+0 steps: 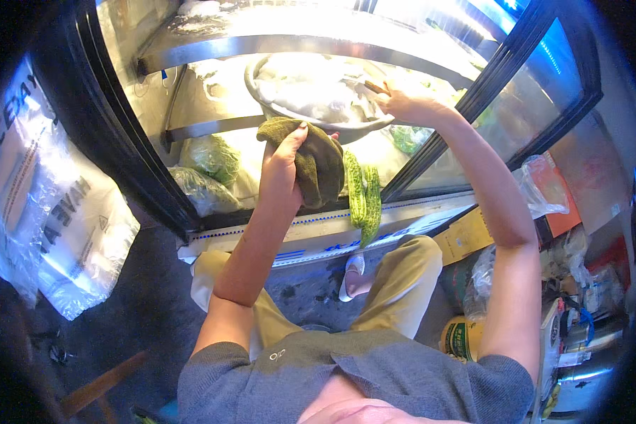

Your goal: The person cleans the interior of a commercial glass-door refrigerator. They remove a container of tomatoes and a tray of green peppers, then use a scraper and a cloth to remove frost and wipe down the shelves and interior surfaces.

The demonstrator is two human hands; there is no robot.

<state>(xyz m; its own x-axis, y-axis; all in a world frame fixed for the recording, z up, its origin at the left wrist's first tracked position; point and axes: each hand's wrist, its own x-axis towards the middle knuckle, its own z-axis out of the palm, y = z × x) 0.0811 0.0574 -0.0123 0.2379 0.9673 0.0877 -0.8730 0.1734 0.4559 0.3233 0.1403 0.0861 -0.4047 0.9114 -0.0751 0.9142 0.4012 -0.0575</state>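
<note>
My left hand (291, 153) grips a bunched dark olive cloth (318, 169) in front of the lit display fridge. Beyond it, a large round metal basin (255, 87) rests on the fridge's lower shelf, holding pale, plastic-covered contents blurred by glare. At the basin's right side my right hand (403, 106) pinches a small brown stick-like object (373, 87); what it is, I cannot tell. Two green bitter melons (363, 196) lie side by side over the fridge's front sill, just right of the cloth.
Bagged leafy vegetables (212, 159) sit at the fridge's lower left. A metal shelf edge (297, 47) crosses above the basin. The sliding door frame (471, 100) stands close to my right arm. Printed plastic bags (58, 196) hang at left; cardboard (464, 233) and a yellow tub (462, 336) are at right.
</note>
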